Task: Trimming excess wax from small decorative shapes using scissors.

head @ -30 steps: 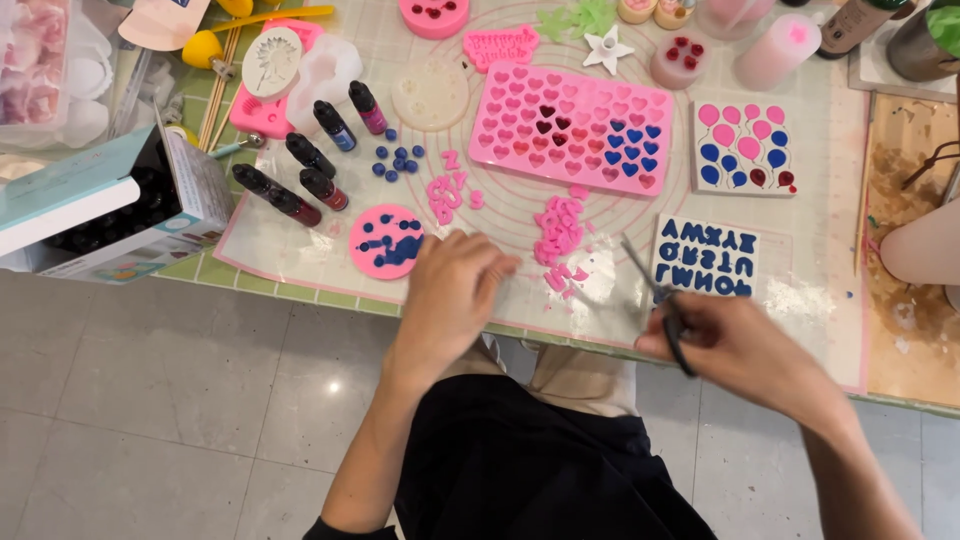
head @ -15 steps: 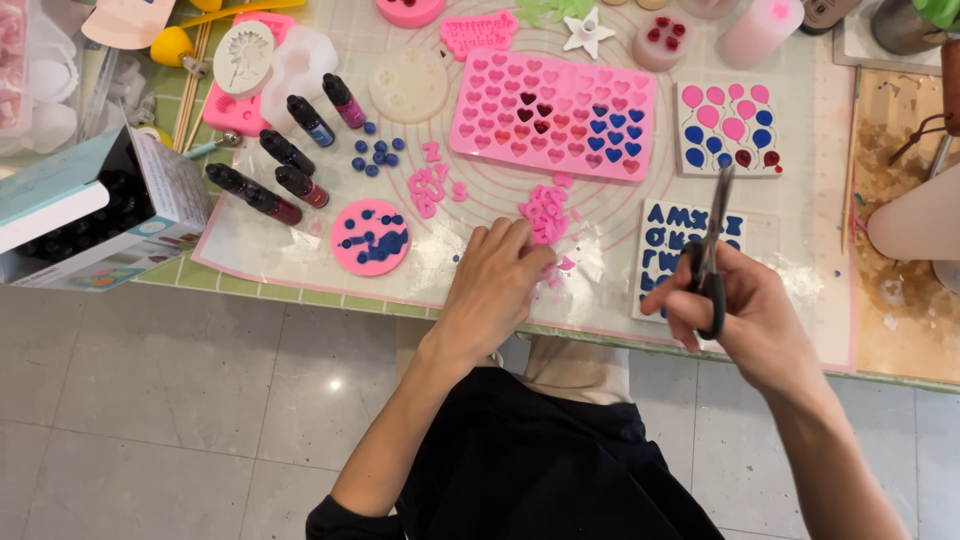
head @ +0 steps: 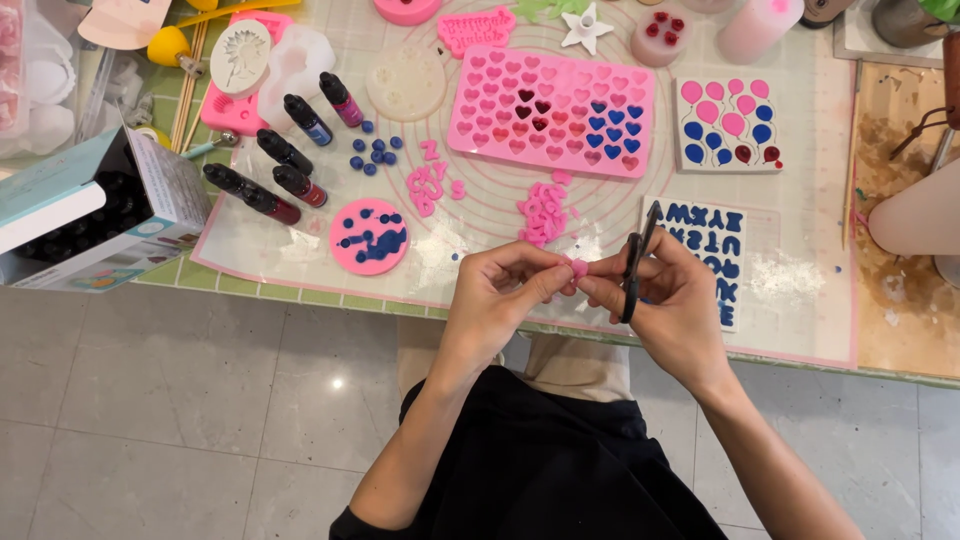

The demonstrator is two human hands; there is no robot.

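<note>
A table (head: 905, 330) carries a silicone work mat (head: 500, 215) just beyond the hands; a teal box (head: 90, 215) sits well left.

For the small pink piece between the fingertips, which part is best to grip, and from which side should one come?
Judging by its pose, the small pink piece is best pinched at its two free sides, as the left hand does from the left. The right hand meets it from the right but also carries the black scissors, blades up, so that side is crowded.

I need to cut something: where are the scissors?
Head view: the scissors are in the right hand, blades up, just right of the small pink piece.
</note>
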